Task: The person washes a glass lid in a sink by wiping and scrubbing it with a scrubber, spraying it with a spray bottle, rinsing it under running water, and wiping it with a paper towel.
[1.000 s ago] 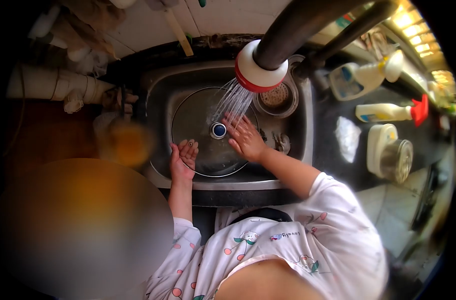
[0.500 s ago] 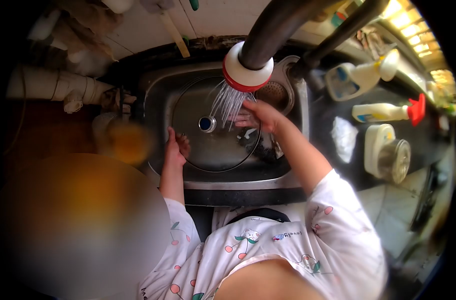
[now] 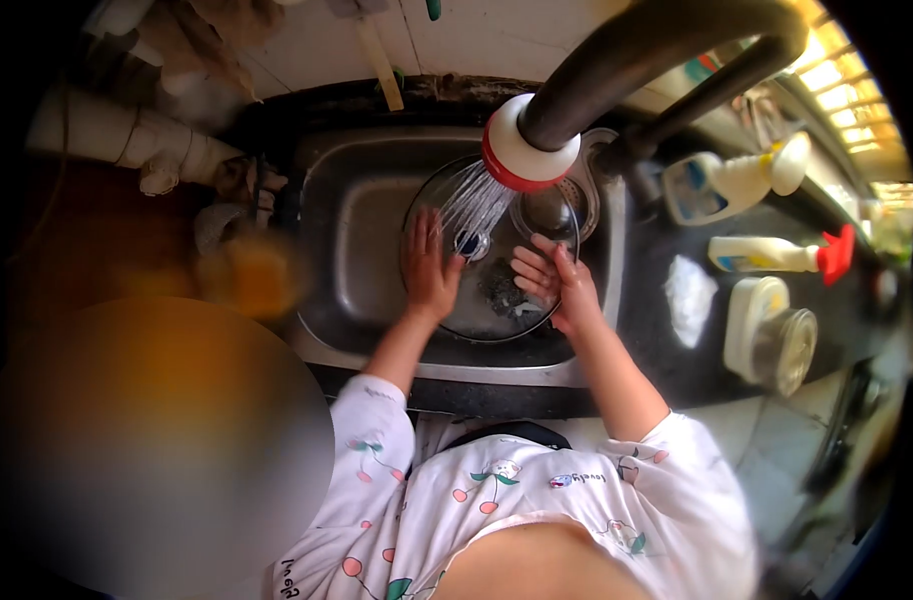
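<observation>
A round clear glass pot lid (image 3: 467, 300) with a dark rim and a small round knob (image 3: 472, 245) lies over the sink, under running water. My left hand (image 3: 433, 275) rests flat on the left part of the lid, its fingers stretched out. At the lid's right edge, my right hand (image 3: 569, 290) grips the rim with bent fingers. A shower-style faucet head (image 3: 527, 145), white with a red ring, sprays water onto the glass near the knob. Dark scraps (image 3: 502, 285) in the sink show through the lid.
The steel sink (image 3: 327, 200) is set in a dark counter. On the right stand or lie a white spray bottle (image 3: 697, 190), a red-nozzled bottle (image 3: 762, 254), a crumpled white bag (image 3: 690, 300) and a lidded jar (image 3: 792, 350). White pipe (image 3: 117, 135) runs at left.
The lid has shifted right. My left hand has moved from beside its left edge onto the glass, and my right hand has gone from under the spray to the right rim.
</observation>
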A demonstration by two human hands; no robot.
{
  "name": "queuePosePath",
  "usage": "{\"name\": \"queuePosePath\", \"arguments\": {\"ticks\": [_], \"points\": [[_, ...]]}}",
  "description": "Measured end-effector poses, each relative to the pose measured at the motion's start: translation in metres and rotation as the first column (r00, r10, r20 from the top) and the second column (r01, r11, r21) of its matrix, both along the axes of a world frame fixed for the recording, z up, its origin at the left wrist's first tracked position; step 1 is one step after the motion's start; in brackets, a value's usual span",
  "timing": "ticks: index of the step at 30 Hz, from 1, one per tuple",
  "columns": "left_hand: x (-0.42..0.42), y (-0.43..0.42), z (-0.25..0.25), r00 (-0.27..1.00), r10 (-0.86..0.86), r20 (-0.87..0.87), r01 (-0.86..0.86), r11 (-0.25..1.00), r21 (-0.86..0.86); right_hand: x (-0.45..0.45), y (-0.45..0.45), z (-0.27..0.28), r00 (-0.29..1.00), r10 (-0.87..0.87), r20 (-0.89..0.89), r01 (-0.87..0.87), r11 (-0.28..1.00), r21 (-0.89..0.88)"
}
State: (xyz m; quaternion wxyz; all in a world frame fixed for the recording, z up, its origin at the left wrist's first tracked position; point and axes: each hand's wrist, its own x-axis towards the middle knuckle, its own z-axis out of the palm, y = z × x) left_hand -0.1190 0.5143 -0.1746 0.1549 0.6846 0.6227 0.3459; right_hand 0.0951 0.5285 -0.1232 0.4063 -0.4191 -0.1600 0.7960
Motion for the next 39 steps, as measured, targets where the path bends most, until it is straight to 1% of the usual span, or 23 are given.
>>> {"name": "queuePosePath", "arguments": {"ticks": [1,2,4,5,6,7,9,12,13,15,16,17,18,20,21,24,25,26,28,29,32,35,39], "points": [[-0.012,0.008,-0.011,0.999,-0.032,-0.035,0.031,0.999,-0.042,0.003,0.0,-0.002,1.0,-0.016,-0.014,0.016,1.0,0.005],[-0.011,0.004,-0.021,0.999,0.014,-0.045,-0.016,0.998,-0.055,0.005,0.0,-0.004,0.999,-0.034,-0.028,0.035,0.999,0.012],[0.0,-0.001,-0.01,0.991,0.116,-0.072,-0.121,0.99,-0.074,0.004,0.003,-0.009,0.998,-0.037,-0.045,0.038,0.999,0.009],[0.018,-0.016,0.0,0.959,0.202,-0.197,-0.228,0.966,-0.119,0.001,0.001,-0.013,0.998,-0.04,-0.056,0.04,0.999,0.004],[0.023,-0.022,0.011,0.957,0.182,-0.225,-0.215,0.968,-0.13,-0.001,0.001,-0.016,0.997,-0.045,-0.067,0.045,0.999,-0.001],[0.027,-0.027,0.02,0.955,0.158,-0.252,-0.199,0.969,-0.146,-0.002,0.0,-0.017,0.997,-0.034,-0.068,0.035,0.999,0.016],[0.017,-0.022,0.028,0.954,0.091,-0.287,-0.154,0.966,-0.207,-0.001,-0.005,-0.017,0.997,-0.03,-0.071,0.029,0.999,-0.016],[-0.036,0.011,0.008,0.985,-0.164,-0.058,0.152,0.974,-0.168,0.002,-0.006,-0.02,0.996,-0.03,-0.088,0.025,0.998,-0.053],[-0.045,0.014,0.008,0.972,-0.21,-0.107,0.186,0.963,-0.198,0.002,-0.008,-0.023,0.994,-0.031,-0.101,0.024,0.997,-0.067],[-0.022,-0.004,0.006,0.977,0.003,-0.215,-0.051,0.975,-0.216,-0.004,-0.01,-0.027,0.994,-0.054,-0.091,0.049,0.997,-0.059],[-0.004,-0.014,0.008,0.956,0.105,-0.275,-0.167,0.963,-0.212,-0.01,-0.009,-0.028,0.993,-0.069,-0.093,0.064,0.997,-0.052],[0.022,-0.027,0.02,0.935,0.209,-0.286,-0.282,0.928,-0.244,-0.017,-0.009,-0.027,0.992,-0.082,-0.093,0.078,0.996,-0.045],[0.043,-0.037,0.026,0.908,0.261,-0.328,-0.356,0.893,-0.276,-0.018,-0.009,-0.028,0.993,-0.078,-0.088,0.075,0.996,-0.041],[0.053,-0.039,0.032,0.902,0.297,-0.313,-0.39,0.873,-0.293,-0.019,-0.008,-0.03,0.995,-0.068,-0.069,0.065,0.997,-0.032],[0.044,-0.036,0.028,0.927,0.299,-0.225,-0.356,0.891,-0.283,-0.019,-0.008,-0.026,0.994,-0.071,-0.083,0.069,0.997,-0.033],[-0.005,-0.02,0.021,0.935,0.345,-0.085,-0.35,0.856,-0.381,-0.009,-0.006,-0.023,0.998,-0.057,-0.035,0.055,0.997,-0.046],[-0.02,-0.014,0.011,0.939,0.332,0.088,-0.278,0.887,-0.369,-0.007,-0.006,-0.023,0.998,-0.049,-0.047,0.046,0.998,-0.051],[-0.026,-0.016,0.004,0.95,0.307,0.045,-0.263,0.872,-0.412,-0.006,-0.007,-0.023,0.998,-0.039,-0.05,0.036,0.998,-0.057],[-0.029,-0.013,0.016,0.967,0.251,-0.036,-0.236,0.84,-0.488,-0.006,-0.005,-0.025,0.998,-0.017,-0.058,0.014,0.998,-0.061],[-0.029,-0.012,0.023,0.959,0.283,-0.032,-0.251,0.787,-0.564,-0.007,-0.005,-0.027,0.998,-0.005,-0.07,0.002,0.999,-0.044],[-0.034,-0.009,0.031,0.914,0.392,0.105,-0.243,0.735,-0.633,-0.01,-0.004,-0.022,0.997,0.039,-0.064,-0.04,0.999,-0.012],[-0.042,-0.005,0.035,0.89,0.404,0.213,-0.208,0.774,-0.598,-0.013,-0.004,-0.02,0.997,0.038,-0.07,-0.04,0.999,-0.023],[-0.045,-0.007,0.034,0.894,0.398,0.206,-0.219,0.788,-0.575,-0.013,-0.003,-0.014,0.997,0.04,-0.071,-0.042,0.999,-0.017]]}}
